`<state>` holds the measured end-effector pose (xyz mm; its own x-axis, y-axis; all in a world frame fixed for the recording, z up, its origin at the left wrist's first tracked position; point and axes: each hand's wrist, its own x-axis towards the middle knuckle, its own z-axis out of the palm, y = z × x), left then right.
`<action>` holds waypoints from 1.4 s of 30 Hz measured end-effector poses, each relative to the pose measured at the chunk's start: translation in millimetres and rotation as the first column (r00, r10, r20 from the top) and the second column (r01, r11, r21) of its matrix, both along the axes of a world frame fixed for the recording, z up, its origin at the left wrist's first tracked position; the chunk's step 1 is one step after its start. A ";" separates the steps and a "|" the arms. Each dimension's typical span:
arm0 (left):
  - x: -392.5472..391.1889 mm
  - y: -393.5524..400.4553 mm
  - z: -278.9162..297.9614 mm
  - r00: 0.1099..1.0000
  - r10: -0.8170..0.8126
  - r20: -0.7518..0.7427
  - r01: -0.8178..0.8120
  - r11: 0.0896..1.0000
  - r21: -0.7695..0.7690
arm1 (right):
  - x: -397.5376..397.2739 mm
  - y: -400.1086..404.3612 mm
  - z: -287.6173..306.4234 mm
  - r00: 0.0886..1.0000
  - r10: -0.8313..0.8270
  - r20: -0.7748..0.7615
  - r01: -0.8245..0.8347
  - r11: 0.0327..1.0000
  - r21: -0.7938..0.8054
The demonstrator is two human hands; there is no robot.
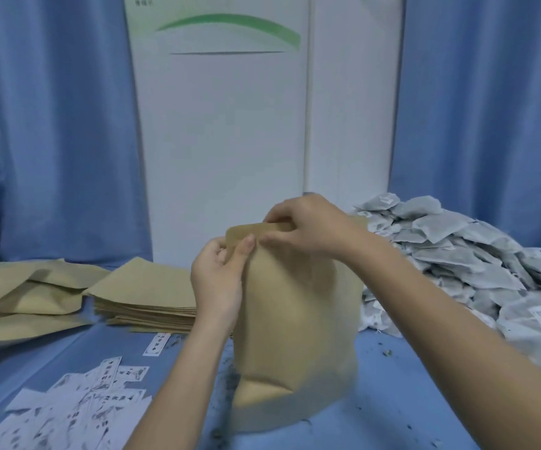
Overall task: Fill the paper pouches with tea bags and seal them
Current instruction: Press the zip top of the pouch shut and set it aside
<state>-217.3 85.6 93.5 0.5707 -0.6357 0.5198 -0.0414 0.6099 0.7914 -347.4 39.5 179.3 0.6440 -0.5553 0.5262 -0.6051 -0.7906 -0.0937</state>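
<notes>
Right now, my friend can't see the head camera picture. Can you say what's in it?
Two hands, left hand and right hand, pinch the top edge of a standing brown paper pouch on a blue table. A heap of tea bags lies right, flat pouches and paper labels left.

The standing pouch (295,319) is made of matt brown kraft paper, smooth with soft creases near its base. The same matt brown paper is seen in the flat stack of pouches (145,297) and in the crumpled sheets (19,297) beside it. The heap of tea bags (457,264) is formed of thin, grey-white fibrous mesh paper. The scattered labels (77,410) are printed white paper. The table (409,384) is covered in matt blue cloth, and the curtains (51,125) are of similar blue fabric. The panel (220,141) behind looks smooth and white.
</notes>
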 end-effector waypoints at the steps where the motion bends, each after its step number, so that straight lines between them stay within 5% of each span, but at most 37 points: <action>1: 0.0 -0.9 -1.4 1.000 0.016 -0.026 -0.016 1.000 0.006 | -2.9 -1.8 -0.7 1.000 0.009 0.015 -0.009 0.999 0.038; 8: 0.3 -0.7 -5.0 0.997 0.055 0.053 -0.056 0.998 0.012 | -5.9 0.3 2.0 0.999 0.034 0.016 -0.035 0.993 0.111; 13: -4.5 -2.4 -3.1 0.929 0.276 0.246 -0.287 0.958 0.007 | 6.3 6.6 12.6 0.998 0.019 -0.060 -0.012 0.994 0.108; 17: -7.9 -1.1 -1.0 0.885 0.399 0.239 -0.402 0.915 -0.040 | 12.0 10.6 15.3 0.998 0.018 -0.058 -0.014 0.998 0.068; 21: -1.7 -0.2 -3.3 0.913 0.360 0.189 -0.358 0.932 -0.048 | 2.0 6.0 17.0 0.997 0.012 -0.070 -0.008 0.999 0.051; 26: 5.6 3.8 0.3 0.988 0.008 0.155 -0.014 0.999 0.038 | 2.4 0.5 8.7 0.995 0.047 -0.087 -0.049 0.999 -0.017; 42: 14.2 -2.6 -0.7 0.987 0.128 0.096 -0.125 0.992 -0.034 | -29.3 -24.7 2.5 0.993 0.063 -0.101 -0.067 0.997 -0.039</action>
